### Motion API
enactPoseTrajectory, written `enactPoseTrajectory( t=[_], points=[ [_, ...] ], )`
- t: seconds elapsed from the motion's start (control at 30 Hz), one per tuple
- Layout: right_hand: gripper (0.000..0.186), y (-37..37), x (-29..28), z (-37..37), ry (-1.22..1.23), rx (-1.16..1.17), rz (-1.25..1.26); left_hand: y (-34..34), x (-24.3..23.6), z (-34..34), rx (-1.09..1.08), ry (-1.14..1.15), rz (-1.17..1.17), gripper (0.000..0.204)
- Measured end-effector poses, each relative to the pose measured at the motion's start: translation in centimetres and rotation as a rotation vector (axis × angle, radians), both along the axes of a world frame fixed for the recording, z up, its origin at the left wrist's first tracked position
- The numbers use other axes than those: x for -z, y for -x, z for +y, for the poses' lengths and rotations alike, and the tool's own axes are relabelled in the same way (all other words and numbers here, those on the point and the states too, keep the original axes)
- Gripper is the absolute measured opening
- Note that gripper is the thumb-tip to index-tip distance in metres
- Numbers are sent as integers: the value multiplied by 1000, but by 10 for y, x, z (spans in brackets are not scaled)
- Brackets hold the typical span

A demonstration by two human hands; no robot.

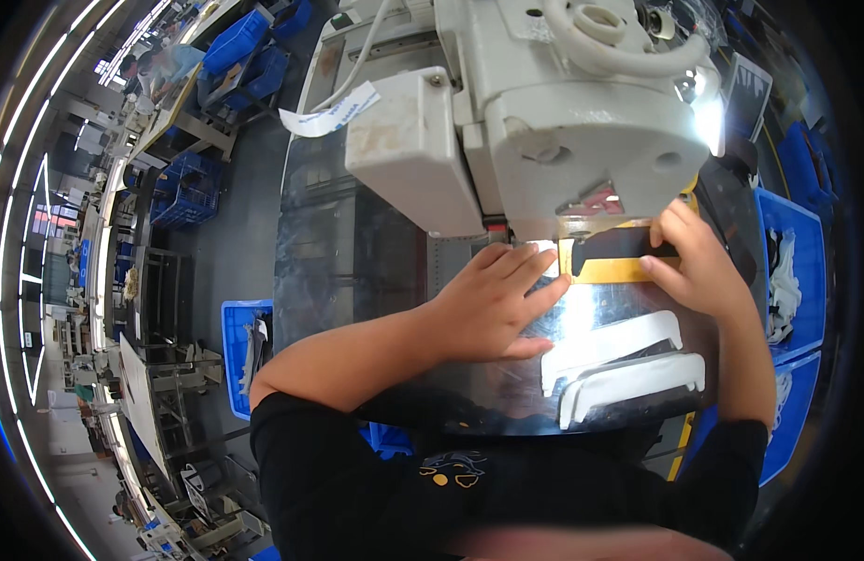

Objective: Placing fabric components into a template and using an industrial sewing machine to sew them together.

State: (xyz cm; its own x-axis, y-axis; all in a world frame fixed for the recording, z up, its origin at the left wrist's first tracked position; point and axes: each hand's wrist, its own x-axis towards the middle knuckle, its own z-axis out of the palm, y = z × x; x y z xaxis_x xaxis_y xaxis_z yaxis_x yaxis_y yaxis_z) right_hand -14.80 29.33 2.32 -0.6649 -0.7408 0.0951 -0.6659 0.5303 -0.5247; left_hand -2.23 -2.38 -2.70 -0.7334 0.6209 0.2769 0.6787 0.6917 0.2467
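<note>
A white industrial sewing machine [582,140] stands in front of me, its head above the polished table. Beneath its needle area lies a yellow frame-like template [608,271] with a dark middle. My left hand [502,299] lies flat and open, its fingertips touching a small white piece [547,251] and the template's left end. At the template's right end is my right hand [698,257], fingers curled, thumb on the near yellow strip. Closer to me rest two white, curved-ended pieces, a farther one [614,346] and a nearer one [633,385].
Blue bins with white pieces stand at the right, one farther [783,271] and one nearer [789,411]. Another blue bin [234,360] sits left of the table. A paper strip [331,112] hangs by the machine. Workbenches and a person [165,70] appear far left.
</note>
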Motion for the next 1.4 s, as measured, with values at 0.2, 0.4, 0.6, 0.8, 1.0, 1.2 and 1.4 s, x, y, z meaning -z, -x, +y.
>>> enactPoseTrajectory(
  t=[0.2,0.4,0.6,0.8,1.0,1.2,1.4],
  points=[
    [30,8,-5,6,14,189,-108,0,0,-1,-4,-4,-13,71],
    [25,5,-8,27,68,187,-18,-1,1,0,-20,-43,-20,76],
    [22,-20,-24,41,230,-181,28,-13,-13,24,-139,-426,-72,86],
    [20,-34,-18,27,273,-346,18,-35,-50,31,-393,-711,-694,70],
    [19,-40,-7,16,298,-229,-27,-80,-37,3,-707,-773,-433,11],
    [20,-33,4,19,365,-103,-127,-158,-5,-125,-1155,-816,110,24],
    [18,-29,6,12,306,-121,-153,-282,28,-251,-1592,-476,469,28]
  ],
)
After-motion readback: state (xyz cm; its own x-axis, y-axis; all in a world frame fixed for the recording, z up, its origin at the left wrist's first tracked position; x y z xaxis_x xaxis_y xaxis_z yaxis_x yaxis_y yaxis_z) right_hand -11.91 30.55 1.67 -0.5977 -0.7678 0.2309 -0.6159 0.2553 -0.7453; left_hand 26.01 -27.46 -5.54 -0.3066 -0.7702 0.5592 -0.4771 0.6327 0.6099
